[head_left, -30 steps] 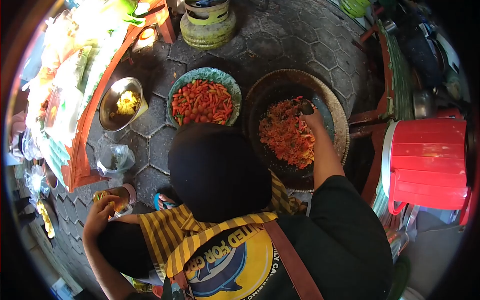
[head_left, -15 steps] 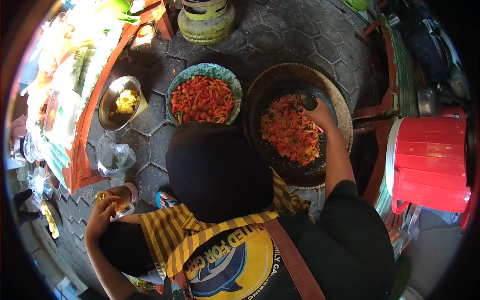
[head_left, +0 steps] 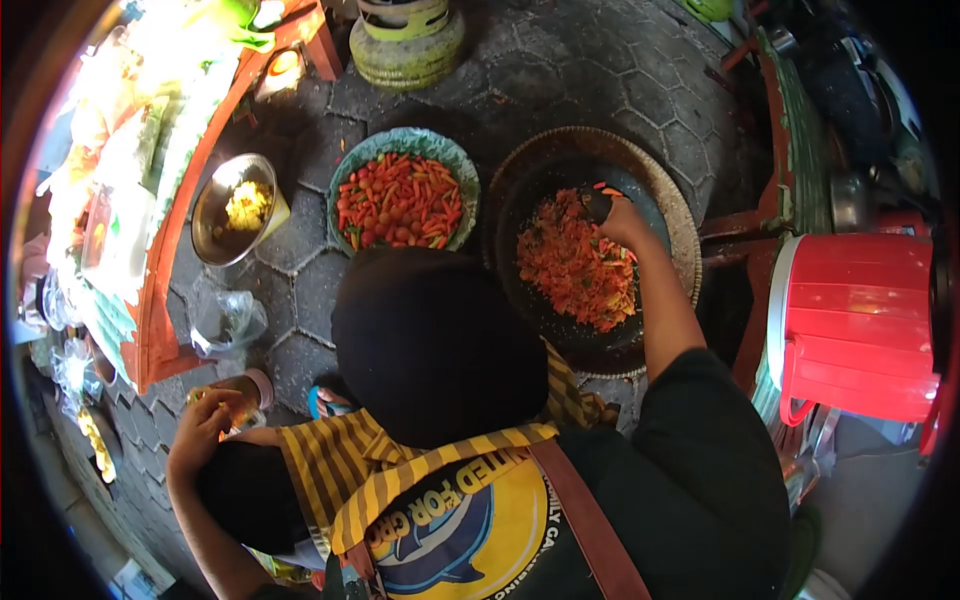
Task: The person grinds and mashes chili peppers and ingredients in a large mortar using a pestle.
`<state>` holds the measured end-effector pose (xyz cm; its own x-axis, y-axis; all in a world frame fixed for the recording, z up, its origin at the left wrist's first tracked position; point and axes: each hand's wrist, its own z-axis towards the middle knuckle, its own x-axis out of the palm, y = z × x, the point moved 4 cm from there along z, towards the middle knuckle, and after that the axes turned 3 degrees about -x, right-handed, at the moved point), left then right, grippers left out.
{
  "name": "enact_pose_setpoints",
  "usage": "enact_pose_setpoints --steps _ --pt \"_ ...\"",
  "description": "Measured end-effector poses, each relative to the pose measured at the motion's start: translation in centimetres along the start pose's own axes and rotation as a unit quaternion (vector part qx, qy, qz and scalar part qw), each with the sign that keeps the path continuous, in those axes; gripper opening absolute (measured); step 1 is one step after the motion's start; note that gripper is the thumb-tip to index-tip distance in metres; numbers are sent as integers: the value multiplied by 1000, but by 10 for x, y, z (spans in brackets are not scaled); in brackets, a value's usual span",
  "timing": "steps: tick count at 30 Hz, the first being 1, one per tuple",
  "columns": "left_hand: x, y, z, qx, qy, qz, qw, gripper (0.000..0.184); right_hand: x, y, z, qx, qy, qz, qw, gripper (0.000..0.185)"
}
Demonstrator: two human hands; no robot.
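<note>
My right hand (head_left: 625,222) is wrapped round a dark pestle (head_left: 599,207), whose lower end is among the crushed red chillies (head_left: 572,265) in a wide dark stone mortar (head_left: 560,350). Whole red chillies and small tomatoes (head_left: 405,205) fill a green speckled basin (head_left: 468,178) left of the mortar. At the lower left my left hand (head_left: 208,425) hangs loosely over the knee, its fingers apart and nothing visible in them. A jar with a pink end (head_left: 258,387) lies just beyond those fingers.
A metal bowl (head_left: 205,225) with yellow food and a clear plastic bag (head_left: 232,322) are on the left paving. A gas cylinder (head_left: 408,55) stands at the top. Right of the mortar are a wooden frame (head_left: 765,225) and a red cooler (head_left: 860,325).
My right hand and the pestle have risen from the crushed chillies, moved right, then come back down and left into them. My left hand has stayed in place.
</note>
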<state>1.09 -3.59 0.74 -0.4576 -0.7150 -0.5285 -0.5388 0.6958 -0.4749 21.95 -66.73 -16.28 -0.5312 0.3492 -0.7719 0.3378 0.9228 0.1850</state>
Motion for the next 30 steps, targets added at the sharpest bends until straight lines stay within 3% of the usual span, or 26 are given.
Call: enact_pose_setpoints --steps 2,5,6,8,9,11,12,14,15,17,18,20,21,22,23,24,26,29,30 --pt "-1 9 -1 -6 8 -21 1000 26 14 3 -26 22 -122 -26 992 46" --pt "4 14 -1 -19 18 -49 998 26 97 8 -2 31 -150 -125 980 47" --pt "1 12 3 -22 19 -52 998 26 90 4 6 34 -154 -120 980 47" --pt "1 8 3 -10 15 -43 999 26 76 -9 23 -36 -96 -80 992 67" --pt "1 4 5 4 8 -40 999 27 53 -14 17 -31 -101 -76 991 67" --pt "0 3 2 -6 20 -53 998 27 7 -13 -3 27 78 86 993 47" --pt "0 5 1 7 8 -24 1000 27 10 -13 -5 28 82 79 993 47" --pt "0 6 -3 9 5 -15 1000 26 13 -10 -12 61 -137 45 988 47" --pt "0 6 -3 7 3 -18 1000 26 38 -6 -4 58 -136 43 988 47" --pt "1 8 -4 -44 24 -61 997 26 86 2 10 -18 -258 -102 961 47" --pt "1 9 -1 -43 21 -57 997 26 81 4 15 -18 -260 -98 961 47" --pt "1 14 1 1 7 -60 998 25 71 -3 20 -30 -149 -72 986 43" --pt "-3 10 3 10 5 -56 998 25 50 -11 21 -27 -158 -68 985 43" --pt "-3 7 1 8 9 -50 999 25 39 -29 20 19 -22 132 991 30" --pt "-1 8 -1 4 13 -48 999 25 35 -38 16 60 117 321 938 19" --pt "0 13 0 20 0 -49 999 25 25 -44 10 58 118 314 940 19" --pt "2 12 -4 13 1 -45 999 26 19 -58 -4 107 25 381 918 18" --pt "-1 13 -4 25 6 -46 999 26 42 -68 4 141 7 373 917 20" --pt "-2 13 -3 21 0 -33 999 27 51 -60 3 112 27 443 889 19"
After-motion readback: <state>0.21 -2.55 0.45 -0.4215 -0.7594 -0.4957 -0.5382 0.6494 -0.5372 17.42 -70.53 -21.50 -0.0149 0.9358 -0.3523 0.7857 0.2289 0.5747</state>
